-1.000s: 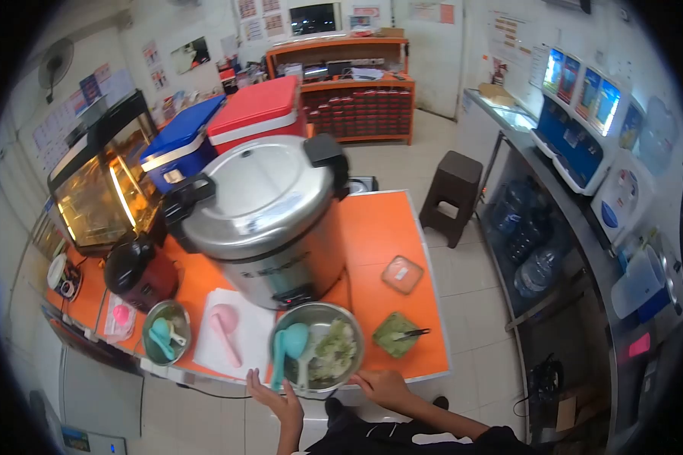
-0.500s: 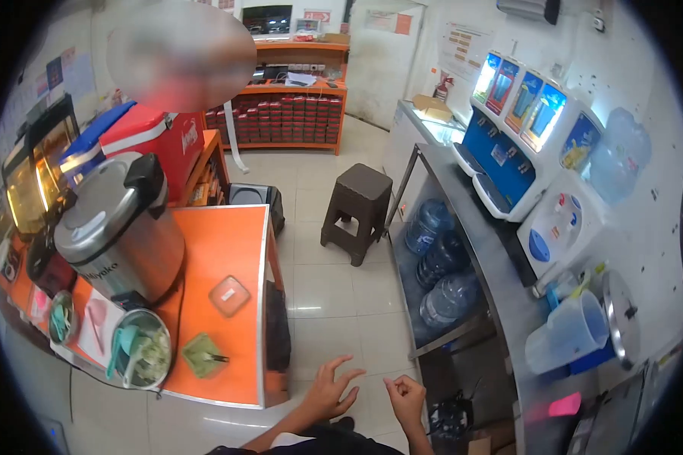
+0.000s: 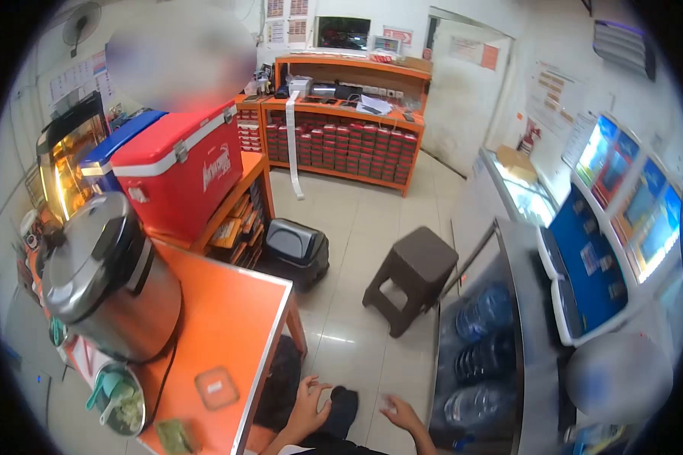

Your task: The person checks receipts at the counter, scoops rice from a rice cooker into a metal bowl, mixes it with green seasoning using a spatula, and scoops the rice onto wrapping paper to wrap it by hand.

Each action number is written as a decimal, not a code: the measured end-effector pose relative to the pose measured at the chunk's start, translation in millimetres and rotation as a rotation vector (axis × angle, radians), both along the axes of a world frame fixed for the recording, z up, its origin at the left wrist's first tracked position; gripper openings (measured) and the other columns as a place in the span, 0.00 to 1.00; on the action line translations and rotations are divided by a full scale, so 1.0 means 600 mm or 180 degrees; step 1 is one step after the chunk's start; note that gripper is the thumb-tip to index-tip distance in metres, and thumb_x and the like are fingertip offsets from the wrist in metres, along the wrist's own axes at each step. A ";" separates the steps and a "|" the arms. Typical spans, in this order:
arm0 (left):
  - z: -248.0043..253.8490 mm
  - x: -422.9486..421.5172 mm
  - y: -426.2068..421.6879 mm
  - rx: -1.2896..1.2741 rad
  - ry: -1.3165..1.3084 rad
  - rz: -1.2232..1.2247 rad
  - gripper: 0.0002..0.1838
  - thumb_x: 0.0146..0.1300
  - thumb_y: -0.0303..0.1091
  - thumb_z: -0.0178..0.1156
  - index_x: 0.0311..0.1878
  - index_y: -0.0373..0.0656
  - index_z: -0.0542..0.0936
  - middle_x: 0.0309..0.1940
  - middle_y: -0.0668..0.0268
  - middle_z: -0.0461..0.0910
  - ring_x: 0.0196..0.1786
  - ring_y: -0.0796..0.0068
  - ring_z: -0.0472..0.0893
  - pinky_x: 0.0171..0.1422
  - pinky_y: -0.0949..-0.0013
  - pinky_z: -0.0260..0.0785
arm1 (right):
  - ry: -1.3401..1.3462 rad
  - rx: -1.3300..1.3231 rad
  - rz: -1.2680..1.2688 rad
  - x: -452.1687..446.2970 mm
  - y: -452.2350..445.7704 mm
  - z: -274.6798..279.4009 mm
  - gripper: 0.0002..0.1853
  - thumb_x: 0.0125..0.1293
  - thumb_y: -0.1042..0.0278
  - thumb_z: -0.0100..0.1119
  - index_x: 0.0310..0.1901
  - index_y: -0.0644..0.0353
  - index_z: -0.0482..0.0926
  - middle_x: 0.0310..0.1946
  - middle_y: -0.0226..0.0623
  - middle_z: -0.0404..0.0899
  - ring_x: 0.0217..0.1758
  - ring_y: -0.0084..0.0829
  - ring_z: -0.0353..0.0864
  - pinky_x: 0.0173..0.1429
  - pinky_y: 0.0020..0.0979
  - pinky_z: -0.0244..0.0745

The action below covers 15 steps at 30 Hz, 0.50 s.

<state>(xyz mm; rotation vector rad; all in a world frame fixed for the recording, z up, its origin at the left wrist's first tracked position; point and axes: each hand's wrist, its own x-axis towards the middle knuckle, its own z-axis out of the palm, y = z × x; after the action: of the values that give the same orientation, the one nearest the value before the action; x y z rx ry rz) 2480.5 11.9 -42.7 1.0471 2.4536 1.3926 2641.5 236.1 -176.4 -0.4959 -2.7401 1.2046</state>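
Note:
My left hand (image 3: 309,408) is held over the floor at the bottom, just right of the orange table (image 3: 228,318), fingers apart and empty. To its right, my right hand (image 3: 402,415) hangs over the tiles with its fingers spread and nothing in them. On the table stand a large steel rice cooker (image 3: 121,288), a bowl (image 3: 126,406) with chopped greens and ladles, a square container with a lid (image 3: 217,388) and a green square container (image 3: 176,437). Neither hand touches any of these.
A brown stool (image 3: 413,269) stands ahead, with a black bin (image 3: 296,246) to its left. Along the right runs a steel counter (image 3: 535,303) over water jugs (image 3: 482,315). A red cooler box (image 3: 182,171) sits behind the rice cooker; shelves (image 3: 341,152) stand farther back.
Both hands have left the bowl's rim and come away from the table. The view has moved rightward and forward, with the stool and black bin now nearer.

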 end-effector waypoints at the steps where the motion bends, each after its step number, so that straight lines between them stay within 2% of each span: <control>1: -0.001 -0.037 0.029 -0.0049 0.0046 0.0059 0.19 0.51 0.29 0.57 0.48 0.45 0.71 0.55 0.51 0.58 0.56 0.52 0.64 0.59 0.58 0.58 | -0.1352 -0.1149 -0.0316 -0.008 0.028 0.001 0.25 0.58 0.52 0.57 0.53 0.58 0.69 0.42 0.39 0.76 0.45 0.31 0.76 0.47 0.30 0.71; 3: 0.030 -0.141 0.105 0.0005 0.0076 0.0126 0.19 0.51 0.29 0.57 0.48 0.44 0.71 0.55 0.51 0.58 0.56 0.52 0.64 0.59 0.57 0.58 | -0.1890 -0.2160 -0.0805 -0.012 0.075 -0.040 0.26 0.59 0.50 0.54 0.54 0.58 0.69 0.42 0.40 0.77 0.49 0.31 0.75 0.50 0.31 0.70; 5: 0.059 -0.245 0.175 0.0024 0.0108 0.0157 0.19 0.51 0.29 0.57 0.48 0.44 0.71 0.55 0.51 0.58 0.56 0.52 0.64 0.60 0.57 0.57 | -0.1212 -0.3312 -0.1212 0.017 0.106 -0.130 0.28 0.60 0.44 0.50 0.55 0.56 0.67 0.46 0.39 0.75 0.49 0.30 0.75 0.47 0.34 0.72; 6: 0.068 -0.296 0.208 0.0046 0.0192 0.0241 0.19 0.51 0.30 0.57 0.49 0.43 0.70 0.55 0.50 0.58 0.56 0.51 0.64 0.59 0.57 0.58 | -0.1236 -0.3562 -0.1513 0.003 0.121 -0.132 0.28 0.60 0.44 0.50 0.55 0.56 0.67 0.46 0.39 0.75 0.49 0.31 0.75 0.47 0.34 0.72; 9: 0.075 -0.440 0.304 0.0144 0.0399 0.0358 0.19 0.51 0.30 0.57 0.49 0.42 0.70 0.55 0.50 0.59 0.55 0.51 0.65 0.59 0.57 0.58 | -0.1527 -0.3847 -0.2185 -0.074 0.190 -0.131 0.29 0.60 0.43 0.49 0.56 0.56 0.66 0.46 0.40 0.74 0.49 0.31 0.75 0.47 0.35 0.72; 12: 0.035 -0.574 0.384 0.0081 0.0471 0.0282 0.20 0.51 0.31 0.57 0.49 0.42 0.70 0.54 0.51 0.60 0.54 0.51 0.66 0.58 0.58 0.60 | -0.1649 -0.3955 -0.2420 -0.181 0.280 -0.160 0.30 0.60 0.42 0.48 0.57 0.56 0.65 0.47 0.41 0.74 0.49 0.32 0.74 0.47 0.36 0.72; 14: -0.036 -0.666 0.430 -0.0051 0.0447 0.0214 0.20 0.51 0.32 0.57 0.49 0.42 0.70 0.54 0.51 0.61 0.54 0.51 0.66 0.58 0.58 0.60 | -0.1764 -0.3994 -0.2455 -0.265 0.353 -0.178 0.30 0.60 0.41 0.47 0.57 0.55 0.64 0.47 0.41 0.74 0.49 0.32 0.74 0.47 0.37 0.72; 15: -0.103 -0.707 0.435 -0.0565 0.0427 0.0026 0.21 0.52 0.35 0.57 0.50 0.42 0.70 0.54 0.51 0.62 0.55 0.52 0.67 0.58 0.58 0.61 | -0.1807 -0.4003 -0.2431 -0.312 0.392 -0.186 0.30 0.60 0.41 0.47 0.57 0.55 0.64 0.47 0.42 0.73 0.49 0.33 0.74 0.47 0.37 0.72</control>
<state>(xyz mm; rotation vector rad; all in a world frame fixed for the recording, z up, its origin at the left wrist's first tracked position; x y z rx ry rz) 2056.6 272.6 -104.4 1.1235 2.6204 1.1148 2454.3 471.1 -287.7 -1.9354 -1.2839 2.5371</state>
